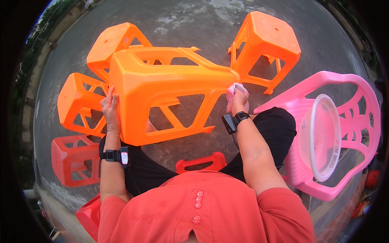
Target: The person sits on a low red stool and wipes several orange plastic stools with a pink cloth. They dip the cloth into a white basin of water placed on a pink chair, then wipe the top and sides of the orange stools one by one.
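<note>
An orange plastic stool (170,76) lies tipped on its side in front of me, its legs pointing right. My left hand (110,109) steadies it at the seat end, fingers spread along the seat's edge. A bunched pink cloth (234,91) is gripped in my right hand (240,98), at the foot of one of the stool's upper legs. The cloth appears to touch that foot. Part of the cloth is hidden behind my fingers.
More orange stools (112,42) (80,103) (270,39) stand left and far right. At left are red stools (76,161) (89,217). A pink plastic chair (322,82) on my right holds a translucent basin (325,136). Red plastic (201,162) shows between my legs, above the concrete floor (194,30).
</note>
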`<state>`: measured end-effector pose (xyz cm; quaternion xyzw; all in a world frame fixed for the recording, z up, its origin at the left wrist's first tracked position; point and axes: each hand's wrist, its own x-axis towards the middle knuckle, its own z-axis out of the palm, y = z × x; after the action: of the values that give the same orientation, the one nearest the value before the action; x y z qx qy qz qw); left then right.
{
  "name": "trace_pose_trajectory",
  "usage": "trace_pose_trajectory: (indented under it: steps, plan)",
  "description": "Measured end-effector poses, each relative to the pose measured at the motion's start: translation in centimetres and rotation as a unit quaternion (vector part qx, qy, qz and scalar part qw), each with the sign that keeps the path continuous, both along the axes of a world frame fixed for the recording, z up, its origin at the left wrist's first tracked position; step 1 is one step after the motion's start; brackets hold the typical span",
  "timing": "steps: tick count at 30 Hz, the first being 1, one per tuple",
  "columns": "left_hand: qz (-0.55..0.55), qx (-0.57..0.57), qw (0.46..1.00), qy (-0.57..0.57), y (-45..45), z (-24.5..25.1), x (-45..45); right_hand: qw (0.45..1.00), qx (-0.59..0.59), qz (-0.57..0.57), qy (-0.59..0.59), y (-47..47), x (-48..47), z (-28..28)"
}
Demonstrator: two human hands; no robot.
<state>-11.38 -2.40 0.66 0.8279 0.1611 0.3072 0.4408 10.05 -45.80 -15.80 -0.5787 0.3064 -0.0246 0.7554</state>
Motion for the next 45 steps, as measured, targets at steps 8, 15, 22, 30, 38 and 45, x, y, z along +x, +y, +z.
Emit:
trace_pose_trajectory:
  steps: [8,15,22,30,38,45]
  plan:
    - [-0.017,0.035,0.999,0.01,-0.5,1.0,-0.5,0.963,0.12,0.034,-0.241,-3.0,1.8,6.4]
    - [-0.023,0.02,0.999,0.013,-1.7,1.7,-0.6,0.692,-0.634,0.235,-0.253,2.0,-1.4,8.1]
    - [-0.048,0.061,0.997,0.03,-3.0,2.4,-0.5,0.751,-0.37,0.306,-0.452,9.1,-8.4,15.3]
    - [-0.103,0.059,0.993,0.027,-5.9,3.5,-1.1,0.715,-0.287,0.392,-0.503,8.0,-12.8,18.2]
    - [-0.19,0.175,0.966,0.005,-7.9,4.0,-1.3,0.649,-0.323,0.401,-0.56,6.0,-17.1,18.6]
    - [-0.239,0.281,0.929,-0.009,-10.6,4.3,-0.3,0.64,-0.373,0.406,-0.535,9.1,-10.2,21.9]
